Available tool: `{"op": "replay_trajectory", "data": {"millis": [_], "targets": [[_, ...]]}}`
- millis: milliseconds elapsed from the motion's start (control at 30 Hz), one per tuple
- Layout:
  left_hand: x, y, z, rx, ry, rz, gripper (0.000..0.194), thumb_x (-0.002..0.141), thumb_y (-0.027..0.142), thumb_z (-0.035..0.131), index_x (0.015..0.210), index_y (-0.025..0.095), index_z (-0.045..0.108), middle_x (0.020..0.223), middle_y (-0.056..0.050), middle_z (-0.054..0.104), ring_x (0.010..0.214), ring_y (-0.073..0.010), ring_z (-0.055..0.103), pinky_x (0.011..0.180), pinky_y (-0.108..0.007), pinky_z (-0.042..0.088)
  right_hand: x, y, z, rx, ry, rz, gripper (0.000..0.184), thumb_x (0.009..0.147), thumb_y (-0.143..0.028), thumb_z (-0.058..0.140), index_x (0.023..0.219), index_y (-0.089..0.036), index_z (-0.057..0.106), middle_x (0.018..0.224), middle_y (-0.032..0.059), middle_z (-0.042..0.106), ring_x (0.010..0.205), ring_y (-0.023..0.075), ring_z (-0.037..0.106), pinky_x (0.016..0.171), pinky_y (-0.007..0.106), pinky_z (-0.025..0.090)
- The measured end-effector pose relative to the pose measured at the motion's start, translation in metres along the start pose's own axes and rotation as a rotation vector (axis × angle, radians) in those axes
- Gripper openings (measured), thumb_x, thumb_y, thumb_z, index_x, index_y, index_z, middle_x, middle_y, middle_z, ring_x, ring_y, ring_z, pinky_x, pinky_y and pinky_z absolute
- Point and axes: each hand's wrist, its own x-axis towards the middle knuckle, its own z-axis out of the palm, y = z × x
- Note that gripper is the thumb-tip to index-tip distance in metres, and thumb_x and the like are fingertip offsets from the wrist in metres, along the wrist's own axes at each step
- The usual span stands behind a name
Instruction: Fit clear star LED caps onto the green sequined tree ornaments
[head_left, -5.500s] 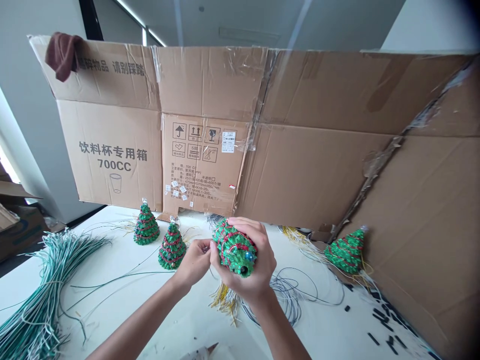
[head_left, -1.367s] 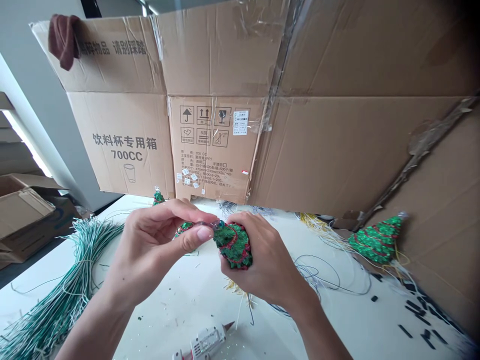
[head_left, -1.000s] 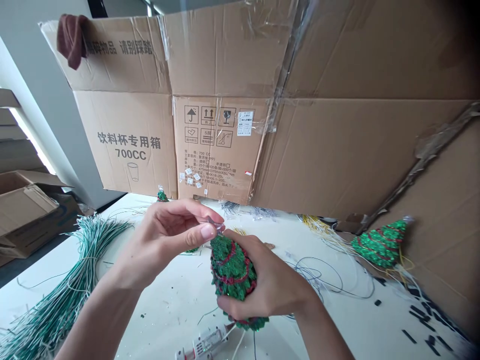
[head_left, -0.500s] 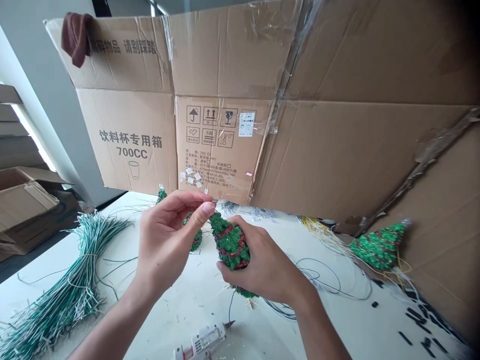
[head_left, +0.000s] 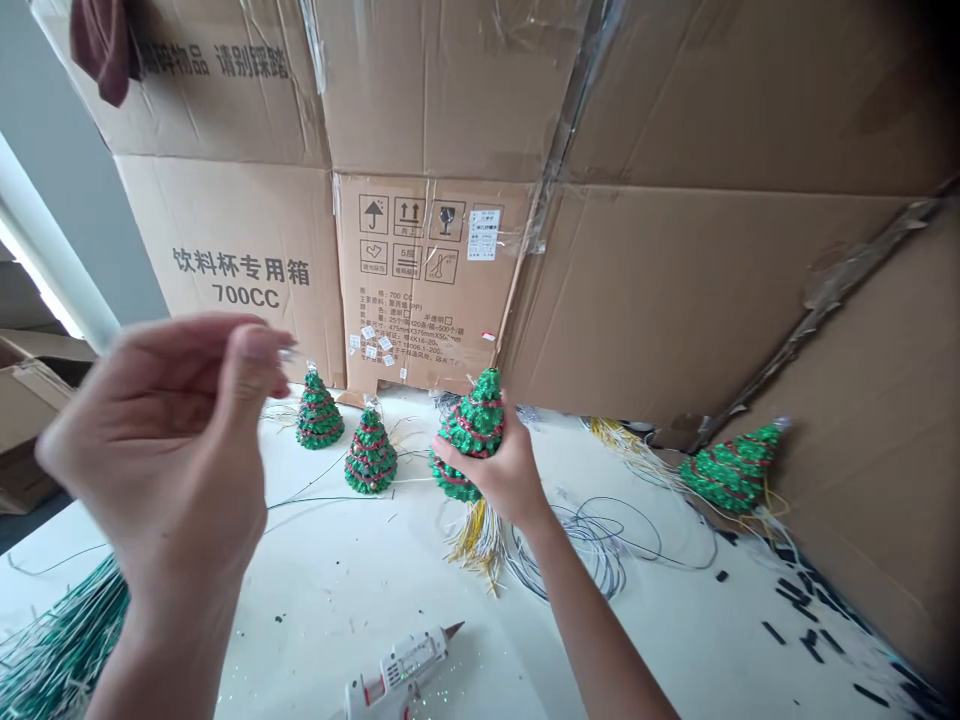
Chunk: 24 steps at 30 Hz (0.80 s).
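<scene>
My right hand [head_left: 508, 465] is wrapped round a small green Christmas tree [head_left: 484, 408] with red trim. More green tinsel shows below the fingers; I cannot tell if it belongs to the same tree. Raised at the left, my left hand [head_left: 176, 430] is blurred, its thumb and forefinger pinched together. A tiny pale, shiny bit [head_left: 287, 355] shows at the fingertips, too small to name. Two similar trees stand upright between the hands: a nearer tree [head_left: 370, 455] and a farther tree [head_left: 319, 412], both with clear tips.
A white glue gun [head_left: 409, 670] lies at the front of the white table. Green wires [head_left: 67, 640] are bundled at left. Yellow-white strands [head_left: 478, 545] and coiled wire [head_left: 600, 550] lie near my right hand. Another tree [head_left: 739, 468] leans at right by the cardboard wall [head_left: 675, 300].
My left hand has left the tree's tip and moved left, towards the camera. My right hand has carried the tree farther back and turned it more upright. The view has shifted.
</scene>
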Motion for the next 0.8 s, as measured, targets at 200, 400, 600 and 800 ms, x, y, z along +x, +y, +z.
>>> {"op": "replay_trajectory", "data": {"millis": [200, 400, 600, 800], "targets": [[0.0, -0.005, 0.013, -0.109, -0.117, 0.08, 0.015, 0.092, 0.035, 0.088, 0.097, 0.025, 0.08, 0.091, 0.001, 0.08, 0.078, -0.0134, 0.073, 0.074, -0.03, 0.063, -0.013, 0.013, 0.047, 0.276, -0.077, 0.122, 0.053, 0.078, -0.052, 0.094, 0.11, -0.028, 0.059, 0.096, -0.0013, 0.073, 0.085, 0.0223, 0.073, 0.084, 0.037, 0.063], [0.009, -0.015, 0.005, -0.191, -0.213, 0.011, 0.009, 0.092, 0.029, 0.088, 0.097, 0.024, 0.081, 0.094, 0.0, 0.08, 0.08, -0.0112, 0.074, 0.073, -0.019, 0.063, -0.024, 0.044, 0.066, 0.312, -0.086, 0.239, 0.06, 0.069, -0.049, 0.099, 0.11, -0.025, 0.062, 0.1, 0.001, 0.077, 0.091, 0.0248, 0.073, 0.087, 0.038, 0.061], [0.014, -0.019, 0.006, -0.319, -0.356, -0.167, 0.018, 0.092, 0.032, 0.089, 0.106, 0.022, 0.083, 0.095, -0.003, 0.081, 0.08, -0.0123, 0.075, 0.077, -0.021, 0.065, -0.044, 0.065, 0.071, 0.245, -0.143, 0.261, 0.06, 0.066, -0.043, 0.1, 0.11, -0.023, 0.063, 0.101, 0.0016, 0.077, 0.091, 0.0253, 0.072, 0.088, 0.039, 0.059], [0.012, -0.024, 0.007, -0.373, -0.475, -0.292, 0.025, 0.09, 0.038, 0.09, 0.107, 0.02, 0.085, 0.109, -0.009, 0.082, 0.088, -0.0167, 0.078, 0.084, -0.028, 0.066, -0.057, 0.067, 0.077, 0.13, -0.175, 0.241, 0.06, 0.068, -0.039, 0.097, 0.113, -0.023, 0.062, 0.098, -0.0009, 0.073, 0.09, 0.0246, 0.069, 0.089, 0.039, 0.057]]}}
